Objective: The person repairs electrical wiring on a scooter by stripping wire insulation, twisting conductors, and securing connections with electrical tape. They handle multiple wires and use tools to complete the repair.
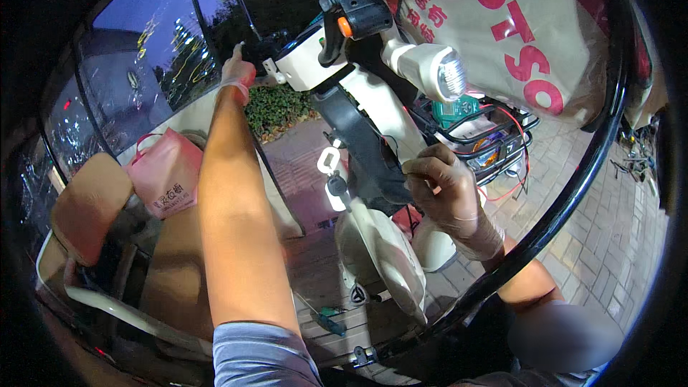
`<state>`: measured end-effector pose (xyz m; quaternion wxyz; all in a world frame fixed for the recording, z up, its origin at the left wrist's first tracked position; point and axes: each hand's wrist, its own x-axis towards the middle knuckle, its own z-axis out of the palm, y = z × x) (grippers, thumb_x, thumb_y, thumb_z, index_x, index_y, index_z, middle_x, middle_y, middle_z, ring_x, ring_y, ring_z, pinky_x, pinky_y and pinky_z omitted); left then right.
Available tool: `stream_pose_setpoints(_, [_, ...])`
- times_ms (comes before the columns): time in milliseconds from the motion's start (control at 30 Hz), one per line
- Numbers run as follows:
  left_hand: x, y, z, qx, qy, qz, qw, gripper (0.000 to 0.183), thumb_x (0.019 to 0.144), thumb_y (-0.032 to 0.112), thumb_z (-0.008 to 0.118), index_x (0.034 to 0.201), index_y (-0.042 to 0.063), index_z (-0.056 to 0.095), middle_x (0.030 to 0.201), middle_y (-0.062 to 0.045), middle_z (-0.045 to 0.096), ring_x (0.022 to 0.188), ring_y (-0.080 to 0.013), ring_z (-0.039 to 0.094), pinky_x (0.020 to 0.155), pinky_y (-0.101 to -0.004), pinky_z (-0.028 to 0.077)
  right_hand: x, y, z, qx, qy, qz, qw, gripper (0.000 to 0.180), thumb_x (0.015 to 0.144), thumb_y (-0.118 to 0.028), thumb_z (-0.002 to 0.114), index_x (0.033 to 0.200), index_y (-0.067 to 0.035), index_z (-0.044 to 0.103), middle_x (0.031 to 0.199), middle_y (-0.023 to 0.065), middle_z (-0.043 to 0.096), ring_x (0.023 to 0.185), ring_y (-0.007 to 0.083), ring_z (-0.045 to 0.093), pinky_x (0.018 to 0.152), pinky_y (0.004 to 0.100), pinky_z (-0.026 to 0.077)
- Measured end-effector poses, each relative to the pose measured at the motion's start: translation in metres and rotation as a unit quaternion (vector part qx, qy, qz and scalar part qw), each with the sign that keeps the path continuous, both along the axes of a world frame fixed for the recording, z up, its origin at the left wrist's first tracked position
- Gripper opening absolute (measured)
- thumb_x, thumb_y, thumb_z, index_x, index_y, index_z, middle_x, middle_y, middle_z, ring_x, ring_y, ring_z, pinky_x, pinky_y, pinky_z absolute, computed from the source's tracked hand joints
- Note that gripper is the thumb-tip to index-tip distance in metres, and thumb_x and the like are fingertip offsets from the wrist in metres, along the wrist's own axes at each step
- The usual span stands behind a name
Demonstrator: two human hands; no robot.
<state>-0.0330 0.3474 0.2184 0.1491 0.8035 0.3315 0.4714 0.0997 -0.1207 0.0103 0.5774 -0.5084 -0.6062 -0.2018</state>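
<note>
My left hand (238,72), in a thin translucent glove, is at the left end of a white scooter's handlebar housing (309,62), one finger extended; its grip is unclear. My right hand (443,188), gloved too, is raised beside the scooter's front column (371,145), fingers curled and fingertips close together; whether they pinch something small is unclear. A white-and-black key fob (337,185) hangs between the hands. Above my right hand is a white headlamp (449,72). A green device (457,112) and a red wire (524,140) are at the black wire basket (497,145).
A black curved tube (580,183) crosses in front of my right forearm. At left, a pink bag (166,177) rests on a brown seat (174,269) beside a clear plastic cover (123,75). A teal-handled screwdriver (329,323) lies on the slatted floor. A large printed sack (500,27) is upper right.
</note>
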Motion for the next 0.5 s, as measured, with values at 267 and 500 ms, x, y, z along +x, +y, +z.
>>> stream_pose_setpoints(267, [-0.026, -0.161, -0.086, 0.012, -0.319, -0.083, 0.944, 0.043, 0.088, 0.015, 0.065, 0.127, -0.002, 0.059, 0.099, -0.006, 0.066, 0.087, -0.0125, 0.058, 0.078, -0.0269, 0.046, 0.004, 0.006, -0.004, -0.003, 0.032, 0.042, 0.999, 0.013, 0.084, -0.003, 0.069, 0.096, -0.003, 0.065, 0.089, 0.0123, 0.059, 0.075, 0.0264, 0.062, 0.067, 0.0353, 0.05])
stream_pose_setpoints(500, [-0.06, -0.392, -0.256, -0.22, -0.209, -0.346, 0.888, 0.02, 0.095, 0.011, 0.059, 0.103, -0.003, 0.069, 0.085, -0.007, 0.068, 0.074, -0.0134, 0.06, 0.07, -0.0268, 0.047, 0.02, 0.009, -0.001, 0.019, -0.025, 0.076, 0.997, 0.006, 0.088, -0.004, 0.066, 0.092, -0.001, 0.064, 0.085, 0.0091, 0.058, 0.076, 0.0185, 0.057, 0.071, 0.0305, 0.046])
